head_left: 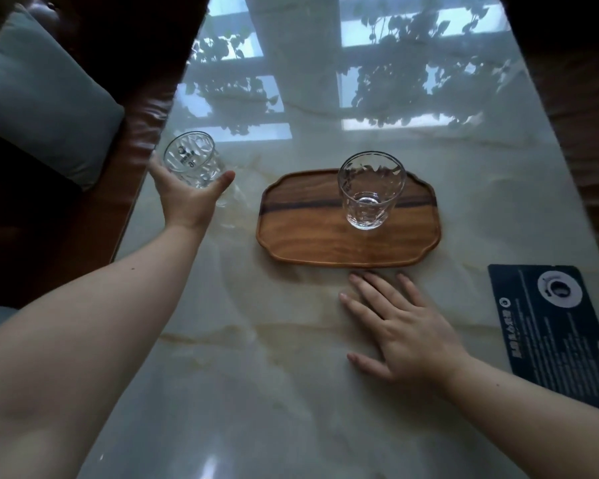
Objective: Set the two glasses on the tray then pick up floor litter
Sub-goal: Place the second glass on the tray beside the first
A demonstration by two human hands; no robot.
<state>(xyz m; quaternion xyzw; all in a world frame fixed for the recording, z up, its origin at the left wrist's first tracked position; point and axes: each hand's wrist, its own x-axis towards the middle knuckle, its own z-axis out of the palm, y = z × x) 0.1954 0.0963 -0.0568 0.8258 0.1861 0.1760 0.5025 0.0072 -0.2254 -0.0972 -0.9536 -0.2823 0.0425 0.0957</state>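
Observation:
A wooden tray point(312, 243) lies on the glossy marble table. One clear faceted glass point(369, 191) stands upright on the tray's right half. A second clear glass point(192, 162) is tilted near the table's left edge, and my left hand point(187, 198) is wrapped around it from below, thumb on its right side. My right hand point(402, 326) rests flat on the table just in front of the tray, fingers spread, holding nothing. No floor litter is in view.
A dark printed card point(554, 333) lies on the table at the right. A brown leather sofa point(142, 126) with a grey-green cushion point(38, 95) stands along the table's left edge. The tabletop point(291, 375) reflects a window and foliage.

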